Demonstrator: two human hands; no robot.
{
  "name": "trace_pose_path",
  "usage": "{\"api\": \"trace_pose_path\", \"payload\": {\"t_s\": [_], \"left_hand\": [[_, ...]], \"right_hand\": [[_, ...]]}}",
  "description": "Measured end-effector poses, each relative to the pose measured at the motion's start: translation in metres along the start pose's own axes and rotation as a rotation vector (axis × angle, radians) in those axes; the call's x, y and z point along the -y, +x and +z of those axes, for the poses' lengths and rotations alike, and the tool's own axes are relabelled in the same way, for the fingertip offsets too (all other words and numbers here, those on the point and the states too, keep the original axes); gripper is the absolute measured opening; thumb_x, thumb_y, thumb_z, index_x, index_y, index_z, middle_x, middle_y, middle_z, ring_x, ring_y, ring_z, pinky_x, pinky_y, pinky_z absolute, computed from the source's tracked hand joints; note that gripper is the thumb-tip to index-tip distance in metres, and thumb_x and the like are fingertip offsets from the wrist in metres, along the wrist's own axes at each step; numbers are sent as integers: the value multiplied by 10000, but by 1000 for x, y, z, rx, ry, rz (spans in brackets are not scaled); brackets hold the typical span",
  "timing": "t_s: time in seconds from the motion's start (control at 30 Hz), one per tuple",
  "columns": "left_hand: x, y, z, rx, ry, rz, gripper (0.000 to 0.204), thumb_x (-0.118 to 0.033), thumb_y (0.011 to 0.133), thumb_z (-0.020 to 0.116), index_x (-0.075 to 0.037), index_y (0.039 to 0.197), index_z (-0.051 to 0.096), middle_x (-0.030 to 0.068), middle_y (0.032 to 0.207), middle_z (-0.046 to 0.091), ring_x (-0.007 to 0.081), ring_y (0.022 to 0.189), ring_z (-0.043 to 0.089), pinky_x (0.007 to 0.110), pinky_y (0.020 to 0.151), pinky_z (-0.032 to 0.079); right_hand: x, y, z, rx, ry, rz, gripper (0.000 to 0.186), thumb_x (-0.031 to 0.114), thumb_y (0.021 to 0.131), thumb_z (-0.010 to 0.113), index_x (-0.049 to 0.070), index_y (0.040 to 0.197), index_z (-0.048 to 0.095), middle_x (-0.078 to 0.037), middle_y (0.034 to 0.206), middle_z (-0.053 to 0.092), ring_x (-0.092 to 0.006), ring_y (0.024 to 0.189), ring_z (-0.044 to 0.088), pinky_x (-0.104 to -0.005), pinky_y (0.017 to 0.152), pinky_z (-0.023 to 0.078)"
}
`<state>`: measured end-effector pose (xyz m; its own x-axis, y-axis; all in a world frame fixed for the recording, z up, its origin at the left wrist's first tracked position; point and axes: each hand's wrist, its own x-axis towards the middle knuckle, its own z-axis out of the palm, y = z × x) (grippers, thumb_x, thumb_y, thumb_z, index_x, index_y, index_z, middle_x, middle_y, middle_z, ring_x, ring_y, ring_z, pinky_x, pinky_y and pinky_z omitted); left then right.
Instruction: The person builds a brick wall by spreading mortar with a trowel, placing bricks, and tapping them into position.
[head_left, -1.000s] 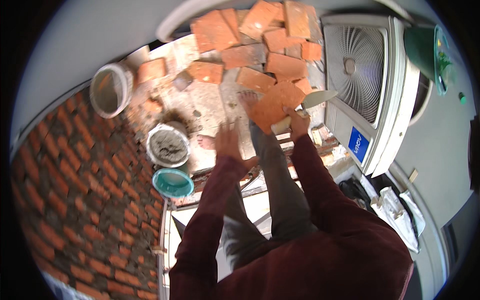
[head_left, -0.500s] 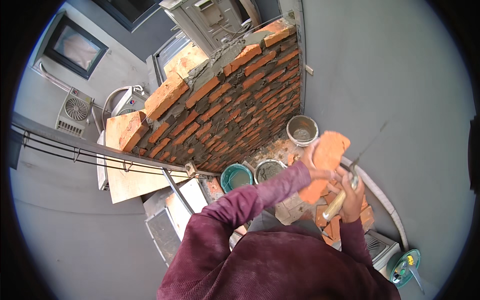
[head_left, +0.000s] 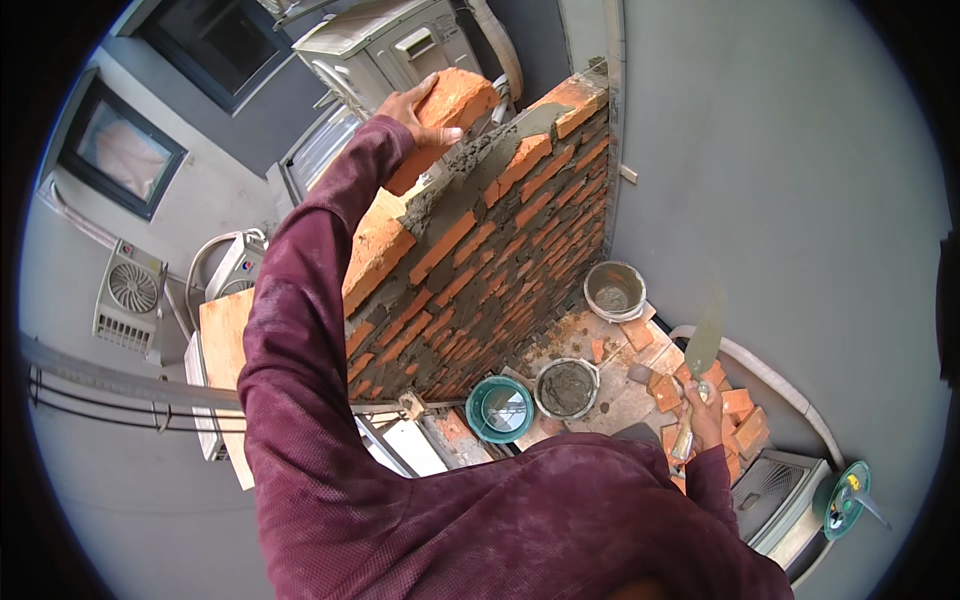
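No longer beside the trowel (head_left: 704, 350), the brick (head_left: 458, 99) is at the top edge of the wall (head_left: 490, 250), near grey mortar (head_left: 470, 165), clasped by the left hand (head_left: 408, 112); the right hand (head_left: 706, 414) has its fingers round the trowel.

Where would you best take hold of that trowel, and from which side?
Probably grip the trowel by its slim handle, coming from the picture's right, where the right hand holds it. The broad, thin blade points toward the top of the picture, leaving the handle's end toward the lower edge.
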<state>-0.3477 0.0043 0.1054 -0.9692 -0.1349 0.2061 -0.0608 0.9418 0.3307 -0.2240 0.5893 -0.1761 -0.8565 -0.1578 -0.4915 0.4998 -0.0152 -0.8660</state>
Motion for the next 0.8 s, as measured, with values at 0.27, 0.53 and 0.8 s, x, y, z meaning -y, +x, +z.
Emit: {"api": "trace_pose_path", "payload": {"t_s": [0.27,0.53,0.8], "left_hand": [[79,14,60,142,-30,-98,1231,-542,510,883,-84,1496,307,190,1323,565,314,1254,520,340,1082,355],[79,11,88,186,16,-198,1325,-721,413,838,-179,1503,316,213,1237,515,390,1212,500,431,1062,393],[51,19,89,215,70,-270,1305,-729,419,824,-158,1489,344,242,1270,507,404,1246,476,450,1079,377]], "right_hand": [[-20,-6,-3,-170,9,46,204,214,949,573,66,1064,493,-11,620,504,-104,386,477,-254,323,410],[31,52,41,45,-162,45,235,209,936,603,47,1055,482,-13,630,510,-101,409,478,-253,356,398],[51,73,71,245,-311,81,248,189,921,620,15,1063,514,-18,648,506,-103,419,468,-258,382,393]]}}
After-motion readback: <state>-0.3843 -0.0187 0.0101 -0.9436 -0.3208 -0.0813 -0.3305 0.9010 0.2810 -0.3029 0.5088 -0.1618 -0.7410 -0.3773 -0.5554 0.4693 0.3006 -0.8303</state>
